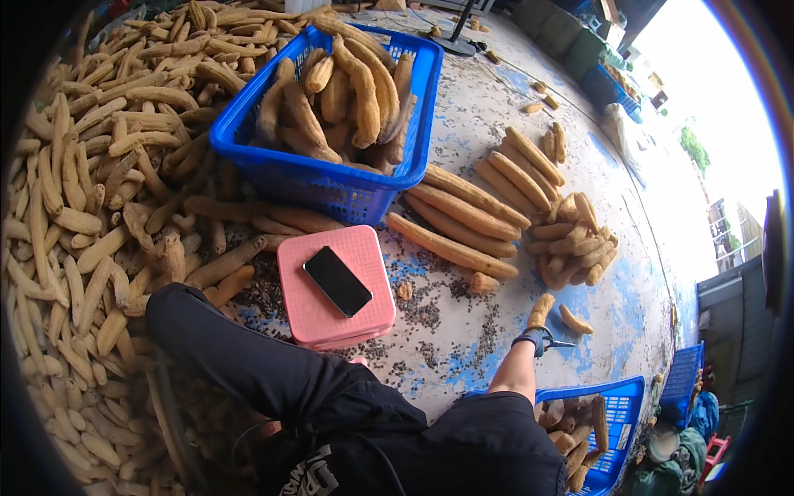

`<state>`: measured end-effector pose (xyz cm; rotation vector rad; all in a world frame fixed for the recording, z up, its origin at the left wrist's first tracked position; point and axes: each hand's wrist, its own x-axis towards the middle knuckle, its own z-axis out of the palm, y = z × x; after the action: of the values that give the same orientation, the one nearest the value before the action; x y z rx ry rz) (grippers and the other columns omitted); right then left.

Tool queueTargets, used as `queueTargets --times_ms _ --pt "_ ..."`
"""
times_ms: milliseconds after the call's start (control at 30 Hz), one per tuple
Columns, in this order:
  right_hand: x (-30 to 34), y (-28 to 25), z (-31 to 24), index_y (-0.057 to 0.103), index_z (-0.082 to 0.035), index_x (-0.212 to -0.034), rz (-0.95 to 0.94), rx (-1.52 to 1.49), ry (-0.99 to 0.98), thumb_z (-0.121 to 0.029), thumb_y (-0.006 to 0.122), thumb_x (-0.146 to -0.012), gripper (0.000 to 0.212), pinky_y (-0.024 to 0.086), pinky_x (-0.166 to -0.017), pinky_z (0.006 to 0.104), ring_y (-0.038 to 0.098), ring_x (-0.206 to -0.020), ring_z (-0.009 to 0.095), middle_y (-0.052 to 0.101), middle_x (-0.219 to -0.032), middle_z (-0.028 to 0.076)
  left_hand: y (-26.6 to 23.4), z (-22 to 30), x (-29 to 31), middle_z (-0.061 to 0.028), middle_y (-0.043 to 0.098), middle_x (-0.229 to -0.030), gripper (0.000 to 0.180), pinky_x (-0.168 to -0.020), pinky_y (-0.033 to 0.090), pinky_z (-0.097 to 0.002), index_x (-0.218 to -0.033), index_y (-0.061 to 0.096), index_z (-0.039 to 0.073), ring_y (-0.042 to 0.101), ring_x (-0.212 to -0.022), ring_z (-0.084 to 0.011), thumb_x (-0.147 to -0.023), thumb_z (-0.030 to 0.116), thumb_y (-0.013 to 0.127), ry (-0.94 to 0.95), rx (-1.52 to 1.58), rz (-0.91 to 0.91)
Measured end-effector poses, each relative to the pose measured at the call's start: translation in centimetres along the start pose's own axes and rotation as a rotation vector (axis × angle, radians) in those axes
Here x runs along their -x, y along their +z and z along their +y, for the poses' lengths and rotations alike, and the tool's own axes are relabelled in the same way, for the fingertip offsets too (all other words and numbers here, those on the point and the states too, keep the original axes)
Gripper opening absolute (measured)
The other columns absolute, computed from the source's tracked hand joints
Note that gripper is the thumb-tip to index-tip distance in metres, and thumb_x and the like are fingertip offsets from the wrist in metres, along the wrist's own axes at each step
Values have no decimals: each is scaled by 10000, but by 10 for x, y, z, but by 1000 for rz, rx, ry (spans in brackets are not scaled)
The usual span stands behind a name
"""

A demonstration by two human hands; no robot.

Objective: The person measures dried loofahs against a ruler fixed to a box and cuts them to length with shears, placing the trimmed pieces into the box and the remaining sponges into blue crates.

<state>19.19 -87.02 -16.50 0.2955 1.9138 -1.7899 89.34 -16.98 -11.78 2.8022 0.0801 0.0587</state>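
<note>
My right arm reaches past my knee to the lower right, and the right hand point(529, 338) wears a dark blue glove. It is closed on a small pair of scissors point(561, 344), which points right. A short dried loofah point(541, 309) sticks up from the same hand. Beside it, another short loofah point(576, 320) lies on the floor. My left hand is hidden behind my leg and clothes. In front of me a black phone point(337, 282) rests on a pink box or stool point(303, 314). Long loofahs point(467, 215) lie side by side beyond it.
A blue crate point(433, 74) full of loofahs stands ahead, and a large heap point(91, 207) covers the left side. Small bundled loofahs point(575, 244) lie to the right. Another blue crate point(633, 405) is by my right side. Dark seeds point(422, 318) litter the floor.
</note>
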Motion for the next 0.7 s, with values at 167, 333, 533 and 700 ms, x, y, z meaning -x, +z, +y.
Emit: queueTargets --times_ms 167,333,533,700 --pt "11 16 -2 583 -89 -1118 -87 3 -51 -322 635 -838 368 483 -555 314 565 -671 166 611 -907 56 -5 -31 12 -150 612 -1112 356 -827 463 -400 -1146 563 33 591 -958 -298 -940 308 472 -46 4 7" --pt "72 61 -2 581 -92 -1135 -388 -15 -228 -334 602 -870 360 483 -555 308 563 -665 162 613 -920 55 -23 -113 25 -147 618 -1096 345 -827 455 -400 -1120 576 22 591 -953 -291 -941 297 468 -93 98 15" --pt "308 156 75 574 -71 -1138 -1335 242 -526 -364 534 -915 370 427 -532 228 548 -644 127 613 -912 77 -51 -161 51 -131 645 -968 281 -797 457 -405 -1018 606 14 600 -895 -311 -929 238 463 -154 -394 48" --pt "600 113 129 539 -9 -1126 -1931 -6 -1469 -172 542 -840 329 451 -770 282 561 -859 204 576 -1062 110 -73 -52 61 -147 591 -1061 238 -832 460 -403 -1076 586 53 576 -954 -330 -885 184 533 -81 69 359"
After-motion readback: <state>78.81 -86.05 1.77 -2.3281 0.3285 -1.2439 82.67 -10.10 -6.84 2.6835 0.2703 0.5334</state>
